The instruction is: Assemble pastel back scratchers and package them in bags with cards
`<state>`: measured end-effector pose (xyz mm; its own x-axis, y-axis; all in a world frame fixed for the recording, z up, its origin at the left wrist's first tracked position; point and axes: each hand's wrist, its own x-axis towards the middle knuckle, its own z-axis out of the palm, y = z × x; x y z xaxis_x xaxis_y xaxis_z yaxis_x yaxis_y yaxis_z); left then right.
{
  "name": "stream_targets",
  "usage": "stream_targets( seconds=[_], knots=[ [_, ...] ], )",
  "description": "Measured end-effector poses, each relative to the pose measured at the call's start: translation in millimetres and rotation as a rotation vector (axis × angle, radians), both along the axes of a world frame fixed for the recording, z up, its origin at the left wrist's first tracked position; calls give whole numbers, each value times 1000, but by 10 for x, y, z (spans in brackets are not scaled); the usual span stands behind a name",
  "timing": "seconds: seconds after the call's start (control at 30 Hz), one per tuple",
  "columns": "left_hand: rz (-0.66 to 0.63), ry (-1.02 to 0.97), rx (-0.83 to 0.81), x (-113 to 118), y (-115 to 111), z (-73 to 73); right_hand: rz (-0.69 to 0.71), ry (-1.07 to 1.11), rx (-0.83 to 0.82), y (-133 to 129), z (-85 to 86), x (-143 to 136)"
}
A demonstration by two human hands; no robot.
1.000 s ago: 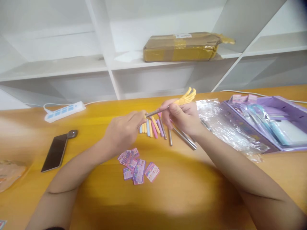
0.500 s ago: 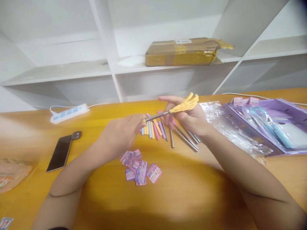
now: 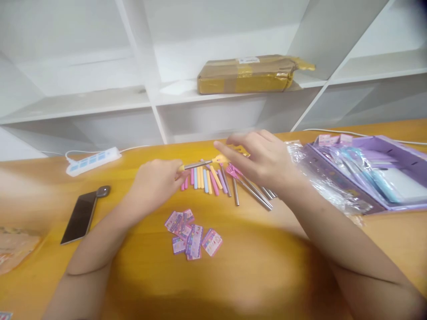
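Observation:
My left hand point(image 3: 158, 184) is closed around the yellow handle end of a back scratcher point(image 3: 198, 164). Its steel rod points right, and its yellow claw-shaped head lies partly hidden behind my right hand point(image 3: 263, 160). The fingers of that hand are spread apart over the head; whether they touch it I cannot tell. Beneath both hands lie several coloured handle sticks point(image 3: 207, 180), in pink, blue, yellow and purple. Steel rods point(image 3: 255, 193), some with pink claw heads, rest to their right. Printed pink and purple cards point(image 3: 194, 240) are piled nearer to me.
At the right stands a purple box point(image 3: 347, 186) with packaged items in it, beside crumpled clear plastic bags point(image 3: 328, 191). A phone point(image 3: 80, 218) and a white power strip point(image 3: 95, 161) lie at the left. A taped carton point(image 3: 247, 75) sits on the shelf behind.
My right hand has turned over, its back now showing, with the fingers spread above the claw head. The back scratcher has shifted left and lies flatter in my left hand.

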<state>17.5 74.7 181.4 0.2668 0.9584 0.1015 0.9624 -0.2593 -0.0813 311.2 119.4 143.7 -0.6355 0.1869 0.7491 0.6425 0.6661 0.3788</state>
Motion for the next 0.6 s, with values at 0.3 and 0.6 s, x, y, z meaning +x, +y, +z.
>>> stream_targets(
  seconds=[0.3, 0.6],
  knots=[
    [103, 167, 45, 58, 11, 10, 43, -46, 220, -116, 103, -207],
    [51, 176, 228, 0, 65, -74, 73, 35, 59, -143, -7, -249]
  ],
)
